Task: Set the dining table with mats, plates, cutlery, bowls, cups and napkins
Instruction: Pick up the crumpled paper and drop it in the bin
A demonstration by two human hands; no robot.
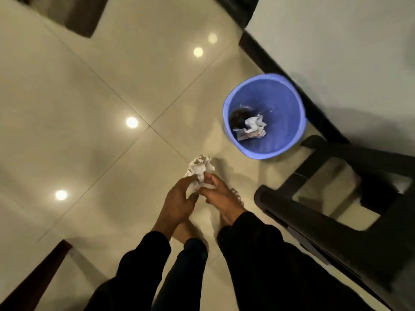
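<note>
While both hands work at it, a crumpled white napkin [199,170] sits just below frame centre, the left hand [179,198] curled round its lower part and the right hand [219,191] pinching its right edge. At two o'clock from it, apart, stands a blue bin [280,95] holding paper scraps [253,127]. At four o'clock, a dark stool [336,205] stands on the glossy tiled floor [89,131].
</note>
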